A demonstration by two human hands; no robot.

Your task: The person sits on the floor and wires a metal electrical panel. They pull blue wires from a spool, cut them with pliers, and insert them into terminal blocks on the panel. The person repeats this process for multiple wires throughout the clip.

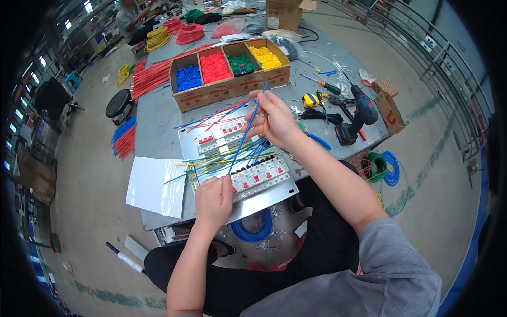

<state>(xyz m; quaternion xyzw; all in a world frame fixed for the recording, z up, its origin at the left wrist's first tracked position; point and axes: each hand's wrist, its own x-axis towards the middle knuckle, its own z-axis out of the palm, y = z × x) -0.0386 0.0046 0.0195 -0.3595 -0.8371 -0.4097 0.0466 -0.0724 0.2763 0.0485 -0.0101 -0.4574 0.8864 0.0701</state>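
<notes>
A blue wire (pixel 245 133) slants across the middle of the view, above a metal panel (pixel 264 203). My right hand (pixel 274 119) pinches its upper part between thumb and forefinger, the other fingers loosely curled. My left hand (pixel 214 199) is closed around its lower end, beside the near row of circuit breakers (pixel 259 178) with red switches. Behind that row, loose blue, green and yellow wires (pixel 222 161) lie across the panel. Farther back on it sit more breakers (pixel 207 143), partly covered by wires.
A cardboard box (pixel 203 99) holds blue, red, green and yellow small parts in compartments. A white sheet (pixel 156 186) lies left of the panel. At right are a cordless drill (pixel 362 113), a tape measure (pixel 311 99) and a screwdriver (pixel 330 87). Red wires (pixel 150 79) lie at far left.
</notes>
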